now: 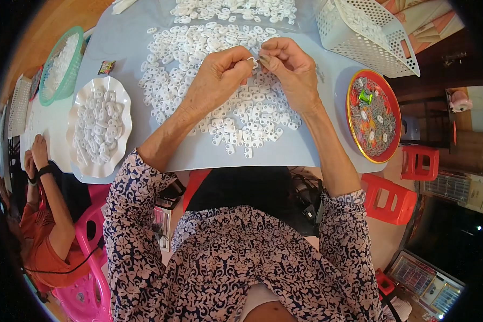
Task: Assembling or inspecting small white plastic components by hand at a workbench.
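Head view: fingers (pixel 250 63) of both hands half-hide one white part (pixel 252 59).

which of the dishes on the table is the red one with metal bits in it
The round red dish at the right, beside the right hand; the scalloped white dish and green basket at the left hold white pieces.

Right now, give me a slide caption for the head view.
Both hands, left and right, pinch one small white part above a heap on a grey table.
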The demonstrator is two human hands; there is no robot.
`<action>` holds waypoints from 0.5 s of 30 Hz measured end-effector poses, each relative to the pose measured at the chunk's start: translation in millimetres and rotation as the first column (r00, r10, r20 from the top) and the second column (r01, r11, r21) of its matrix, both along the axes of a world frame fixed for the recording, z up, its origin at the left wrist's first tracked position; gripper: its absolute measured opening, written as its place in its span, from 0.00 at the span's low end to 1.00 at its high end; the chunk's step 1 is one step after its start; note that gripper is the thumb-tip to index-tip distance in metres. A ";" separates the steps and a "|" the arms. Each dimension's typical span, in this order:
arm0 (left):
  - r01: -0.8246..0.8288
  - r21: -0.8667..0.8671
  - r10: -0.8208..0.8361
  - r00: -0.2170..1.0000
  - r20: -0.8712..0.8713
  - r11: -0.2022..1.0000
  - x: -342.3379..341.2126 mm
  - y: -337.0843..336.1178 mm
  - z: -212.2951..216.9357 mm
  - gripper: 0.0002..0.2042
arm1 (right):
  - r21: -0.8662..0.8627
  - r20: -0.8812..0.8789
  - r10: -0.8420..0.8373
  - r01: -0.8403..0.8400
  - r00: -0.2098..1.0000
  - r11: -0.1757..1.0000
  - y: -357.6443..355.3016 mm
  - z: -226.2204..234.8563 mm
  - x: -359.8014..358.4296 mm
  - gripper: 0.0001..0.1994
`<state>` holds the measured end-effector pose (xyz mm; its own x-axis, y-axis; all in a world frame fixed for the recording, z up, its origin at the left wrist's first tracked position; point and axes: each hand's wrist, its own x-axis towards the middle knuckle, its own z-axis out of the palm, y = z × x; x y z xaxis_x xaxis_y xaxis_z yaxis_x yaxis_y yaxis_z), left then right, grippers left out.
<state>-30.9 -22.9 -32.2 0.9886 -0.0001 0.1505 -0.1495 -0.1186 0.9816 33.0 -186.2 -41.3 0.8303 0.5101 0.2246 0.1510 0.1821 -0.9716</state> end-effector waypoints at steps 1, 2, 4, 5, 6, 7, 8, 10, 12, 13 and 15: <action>-0.001 0.009 0.001 1.000 0.006 1.000 0.1 -0.1 0.0 0.09 | 0.017 -0.001 0.006 -0.006 1.000 1.000 -0.6 -0.8 0.5 0.09; -0.001 0.008 0.001 1.000 0.006 1.000 0.0 -0.1 -0.2 0.09 | 0.017 -0.002 0.005 -0.005 1.000 1.000 -1.3 -0.9 0.5 0.09; 0.010 0.019 -0.009 1.000 -0.009 1.000 -0.5 0.1 -0.2 0.09 | -0.019 0.029 0.008 -0.007 1.000 1.000 -2.3 -0.2 0.3 0.09; 0.009 0.019 -0.009 1.000 -0.009 1.000 -0.4 0.4 -0.5 0.09 | -0.020 0.029 0.009 -0.008 1.000 1.000 -2.8 0.2 0.3 0.09; 0.015 0.025 -0.015 1.000 -0.001 1.000 0.2 1.1 -1.6 0.09 | -0.035 0.033 0.022 -0.021 0.999 0.999 -3.1 0.1 0.5 0.09; 0.021 0.030 -0.021 1.000 0.007 0.999 0.7 1.6 -2.8 0.09 | -0.051 0.037 0.036 -0.035 0.999 0.998 -3.3 -0.1 0.7 0.09; 0.019 0.030 -0.019 1.000 0.005 0.999 0.9 1.9 -4.0 0.09 | -0.051 0.035 0.038 -0.036 0.999 0.998 -3.4 -0.6 0.9 0.09; 0.046 0.029 -0.046 0.999 0.015 0.999 0.9 1.6 -4.8 0.08 | -0.033 0.046 0.043 -0.041 0.998 0.999 -4.4 0.0 0.8 0.09; 0.054 0.050 -0.056 0.998 0.022 0.997 1.7 2.7 -6.5 0.07 | -0.048 0.066 0.055 -0.052 0.996 0.998 -6.0 0.6 1.6 0.09; 0.063 0.072 -0.066 0.997 0.029 0.995 1.8 2.8 -7.6 0.07 | -0.062 0.087 0.067 -0.062 0.994 0.996 -6.4 0.9 1.8 0.10; 0.060 0.089 -0.064 0.997 0.040 0.994 0.8 0.8 -5.6 0.07 | -0.033 0.098 0.056 -0.053 0.994 0.998 -6.3 4.0 -0.4 0.09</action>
